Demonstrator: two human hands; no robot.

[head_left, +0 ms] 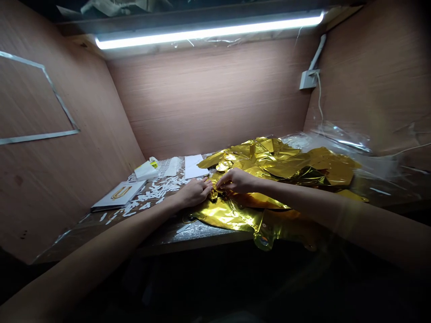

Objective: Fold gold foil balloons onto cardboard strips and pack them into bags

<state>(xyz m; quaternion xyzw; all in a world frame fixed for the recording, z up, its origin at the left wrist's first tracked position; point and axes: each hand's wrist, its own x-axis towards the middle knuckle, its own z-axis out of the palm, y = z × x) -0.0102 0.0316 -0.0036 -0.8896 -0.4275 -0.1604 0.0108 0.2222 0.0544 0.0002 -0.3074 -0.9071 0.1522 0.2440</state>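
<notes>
A large heap of shiny gold foil sheets [279, 163] covers the middle and right of the table, with one sheet lapping over the front edge. My left hand [195, 193] rests palm down at the heap's left edge, its fingertips on the foil. Just right of it, my right hand [235, 180] is closed in a pinch on a piece of gold foil [215, 190]. The two hands are a small gap apart. What exactly lies under the fingertips is partly hidden.
White paper strips [155, 190] are scattered left of my hands. A stack of cards with a gold U [117, 195] lies at the far left. Behind are a white sheet [195, 166] and a white packet [146, 170]. Clear plastic [350, 137] lies at the back right.
</notes>
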